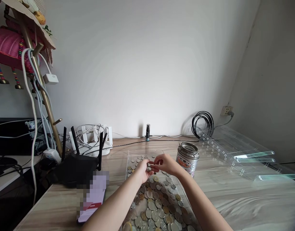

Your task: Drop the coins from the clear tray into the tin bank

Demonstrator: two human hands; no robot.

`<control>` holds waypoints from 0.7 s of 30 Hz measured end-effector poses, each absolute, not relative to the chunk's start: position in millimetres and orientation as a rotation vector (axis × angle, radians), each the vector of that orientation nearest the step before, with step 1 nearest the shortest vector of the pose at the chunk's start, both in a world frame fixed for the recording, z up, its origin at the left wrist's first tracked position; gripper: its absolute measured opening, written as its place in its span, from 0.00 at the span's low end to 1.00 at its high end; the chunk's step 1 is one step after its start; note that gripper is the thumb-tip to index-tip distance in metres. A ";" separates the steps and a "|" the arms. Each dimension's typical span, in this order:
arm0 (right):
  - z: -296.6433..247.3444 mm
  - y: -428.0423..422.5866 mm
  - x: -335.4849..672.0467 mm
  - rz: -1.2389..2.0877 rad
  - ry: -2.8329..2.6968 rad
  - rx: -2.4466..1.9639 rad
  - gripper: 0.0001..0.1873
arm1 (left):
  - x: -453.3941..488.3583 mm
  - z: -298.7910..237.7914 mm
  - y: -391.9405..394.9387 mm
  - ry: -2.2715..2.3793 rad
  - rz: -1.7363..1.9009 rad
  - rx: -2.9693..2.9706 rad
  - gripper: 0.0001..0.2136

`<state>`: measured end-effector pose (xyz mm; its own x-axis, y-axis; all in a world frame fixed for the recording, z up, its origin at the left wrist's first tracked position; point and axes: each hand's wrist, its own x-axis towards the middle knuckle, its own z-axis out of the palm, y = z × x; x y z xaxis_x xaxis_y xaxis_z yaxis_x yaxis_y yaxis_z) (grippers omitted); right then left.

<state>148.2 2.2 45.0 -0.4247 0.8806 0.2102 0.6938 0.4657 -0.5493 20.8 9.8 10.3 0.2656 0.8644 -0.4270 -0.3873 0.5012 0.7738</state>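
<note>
Several coins [148, 166] rest in my left hand [144, 170], which is curled around them with the thumb on top. My right hand [167, 164] meets it from the right, fingertips pinched together at one of those coins; its exact edge is partly hidden by the fingers. Below both hands, many silver and gold coins [158, 203] lie spread over a clear plastic tray [127, 165]. Just right of my right hand stands a metal tin [188, 157] with a printed label and a slotted lid.
At left are a phone [94, 199], a black router [75, 166] and a white router [96, 149] with cables. A small dark bottle [147, 131] stands by the wall. Coiled black cable [202, 124] and clear acrylic panels [248, 157] occupy the right side.
</note>
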 end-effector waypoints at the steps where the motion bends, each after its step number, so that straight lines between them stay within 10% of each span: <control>1: 43.8 2.4 147.1 0.543 -2.259 -1.315 0.10 | 20.7 9.7 10.3 0.975 0.916 0.583 0.07; 21: 27.7 8.1 136.5 0.527 -2.439 -1.395 0.03 | 16.2 8.8 14.0 0.928 1.299 0.554 0.05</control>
<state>136.5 8.1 27.7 -0.4937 0.8675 0.0614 0.7647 0.4667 -0.4443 16.2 14.0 8.8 0.0016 0.9646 -0.2636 -0.5614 0.2190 0.7980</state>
